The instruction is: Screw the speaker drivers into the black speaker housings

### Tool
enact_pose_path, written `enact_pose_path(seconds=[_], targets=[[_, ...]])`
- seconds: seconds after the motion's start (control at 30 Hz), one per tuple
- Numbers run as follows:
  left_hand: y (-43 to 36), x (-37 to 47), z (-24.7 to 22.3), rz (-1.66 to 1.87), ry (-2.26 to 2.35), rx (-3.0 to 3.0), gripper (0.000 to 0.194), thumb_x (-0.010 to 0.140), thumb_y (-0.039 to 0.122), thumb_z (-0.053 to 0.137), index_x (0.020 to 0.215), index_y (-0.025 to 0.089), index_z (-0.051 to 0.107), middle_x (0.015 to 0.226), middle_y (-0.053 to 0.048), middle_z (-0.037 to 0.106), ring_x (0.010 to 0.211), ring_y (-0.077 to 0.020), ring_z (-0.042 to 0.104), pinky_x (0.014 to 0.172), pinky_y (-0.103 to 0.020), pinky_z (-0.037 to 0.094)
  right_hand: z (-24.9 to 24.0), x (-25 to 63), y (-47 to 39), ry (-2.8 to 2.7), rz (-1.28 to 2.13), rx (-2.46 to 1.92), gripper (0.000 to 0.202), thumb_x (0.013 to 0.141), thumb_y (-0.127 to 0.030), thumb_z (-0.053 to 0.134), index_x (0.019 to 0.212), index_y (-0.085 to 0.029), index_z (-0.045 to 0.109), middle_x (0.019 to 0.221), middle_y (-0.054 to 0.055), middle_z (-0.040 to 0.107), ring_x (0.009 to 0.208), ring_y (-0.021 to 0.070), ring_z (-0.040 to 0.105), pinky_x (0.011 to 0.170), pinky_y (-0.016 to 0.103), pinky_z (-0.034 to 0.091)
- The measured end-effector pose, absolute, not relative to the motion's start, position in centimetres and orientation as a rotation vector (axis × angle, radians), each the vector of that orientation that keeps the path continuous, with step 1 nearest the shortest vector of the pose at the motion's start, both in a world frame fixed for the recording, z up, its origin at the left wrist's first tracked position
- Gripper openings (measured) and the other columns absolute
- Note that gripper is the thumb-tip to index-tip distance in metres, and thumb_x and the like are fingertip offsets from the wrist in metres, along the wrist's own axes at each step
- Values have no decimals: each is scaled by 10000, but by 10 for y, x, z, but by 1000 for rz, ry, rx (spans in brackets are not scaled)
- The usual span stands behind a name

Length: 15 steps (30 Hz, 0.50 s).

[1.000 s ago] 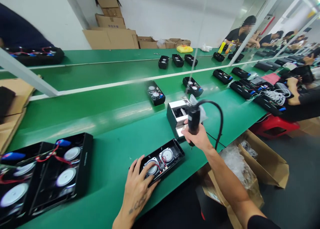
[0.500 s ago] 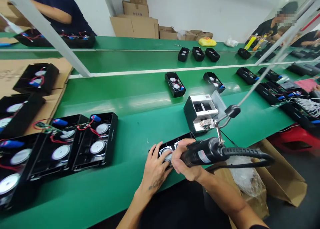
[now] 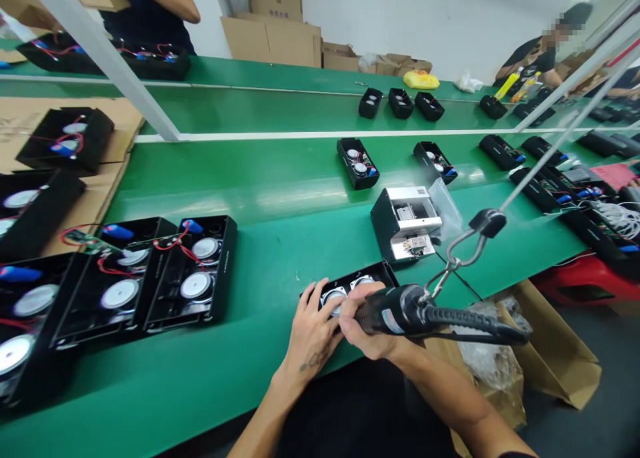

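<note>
A black speaker case [image 3: 384, 271] with two round silver-rimmed speakers lies on the bench in front of me. My left hand [image 3: 311, 330] grips its near left part, fingers laid over the edge by one speaker. In my right hand [image 3: 367, 330] is a black electric screwdriver [image 3: 397, 310], held nearly level with its cable end to the right. My fingers hide its tip over the case. The screwdriver hangs from a metal hook [image 3: 453, 261]. Just beyond the case stands a small silver-and-black box-shaped machine [image 3: 406, 223], probably a screw feeder.
Several black cases with speakers and red wires [image 3: 193, 275] stand at the left. More cases [image 3: 358, 163] sit farther along the green bench [image 3: 265, 258]. Cardboard boxes [image 3: 550, 351] are at the lower right. A slanted white post [image 3: 107, 65] rises at the left; co-workers sit across.
The screwdriver's rear end has dipped and swung slightly left, and the hook hangs farther right of it. My left hand keeps its place on the case. A co-worker at the far left now lifts a cardboard box.
</note>
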<state>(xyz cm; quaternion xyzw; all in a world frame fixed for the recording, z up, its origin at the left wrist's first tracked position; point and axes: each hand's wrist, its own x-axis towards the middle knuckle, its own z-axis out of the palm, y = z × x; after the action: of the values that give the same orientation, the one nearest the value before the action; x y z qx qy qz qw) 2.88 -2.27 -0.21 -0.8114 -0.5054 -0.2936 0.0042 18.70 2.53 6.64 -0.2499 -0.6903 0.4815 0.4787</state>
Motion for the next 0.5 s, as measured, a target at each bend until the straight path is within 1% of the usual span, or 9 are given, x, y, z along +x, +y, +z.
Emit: enact_pose_path(seconds=[0.1, 0.17, 0.23, 0.33, 0.4, 0.5], targets=[[-24, 30, -2, -942, -1589, -2532, 296, 983, 172, 576, 1140, 252, 814, 1261, -80, 766, 1521, -400, 462, 1238, -602, 412, 72, 184, 22, -1712, 1086, -638, 357, 943, -219, 645, 1202, -328, 424, 681, -83, 621, 589, 205, 651, 704, 409, 607], [-24, 31, -2, -958, -1606, -2520, 332, 991, 179, 560, 1204, 261, 800, 1237, -76, 777, 1520, -383, 473, 1241, -589, 413, 69, 182, 19, -1703, 1105, -641, 326, 929, -219, 649, 1155, -345, 452, 675, -75, 613, 592, 224, 651, 695, 431, 606], [-24, 32, -2, -965, -1625, -2509, 337, 992, 185, 553, 1215, 263, 793, 1186, -76, 791, 1511, -366, 491, 1244, -575, 413, 62, 181, 16, -1680, 1173, -649, 268, 921, -267, 665, 1101, -353, 487, 654, -69, 591, 564, 229, 625, 648, 438, 595], [-24, 33, 1, -971, -1639, -2489, 332, 985, 165, 521, 1131, 259, 804, 1152, -79, 798, 1492, -346, 514, 1242, -543, 420, 50, 180, 11, -1617, 1289, -726, 238, 883, -397, 728, 1020, -343, 541, 624, -59, 575, 554, 229, 601, 608, 434, 584], [-23, 32, 3, -981, -1633, -2473, 353, 992, 160, 493, 1141, 260, 797, 1192, -80, 790, 1473, -336, 531, 1217, -521, 447, 45, 179, 6, -1575, 1280, -798, 250, 852, -433, 762, 979, -331, 571, 641, -42, 607, 594, 234, 627, 658, 440, 601], [-22, 29, 3, -1000, -1570, -2470, 376, 1017, 174, 475, 1241, 269, 762, 1232, -72, 777, 1459, -343, 537, 1169, -525, 486, 49, 177, 4, -1559, 1238, -749, 243, 838, -395, 770, 971, -315, 584, 698, -24, 665, 655, 236, 673, 727, 437, 606]])
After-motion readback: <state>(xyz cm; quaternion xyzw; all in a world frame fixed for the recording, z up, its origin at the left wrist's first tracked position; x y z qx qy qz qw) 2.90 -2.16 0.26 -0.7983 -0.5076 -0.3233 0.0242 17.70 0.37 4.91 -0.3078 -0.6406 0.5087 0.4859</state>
